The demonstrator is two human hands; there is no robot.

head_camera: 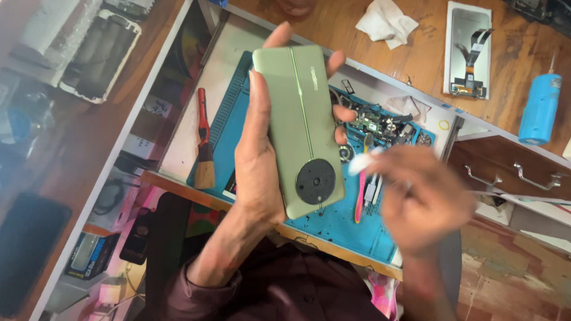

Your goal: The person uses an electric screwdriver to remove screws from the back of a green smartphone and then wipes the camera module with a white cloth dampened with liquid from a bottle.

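Cluttered wooden repair surface [523, 41] with a blue silicone work mat [333, 223] under everything. Left hand [259, 160] has a wrapped grip on the pale green phone back cover [297, 128], tilted up for access; blurry right hand [419, 199] pinches a small white wipe [361, 161] beside it, probably for cleaning

Green phone back cover [299, 125]: smooth, satin plastic or glass, with matt black round camera plate [316, 181]. Blue work mat [339, 223]: matt, rubber-like, ribbed along edge. Brush [204, 145]: glossy red handle, coarse bristles. Desk [416, 59]: polished wood. White wad [363, 161]: blurred, probably cloth or tissue.
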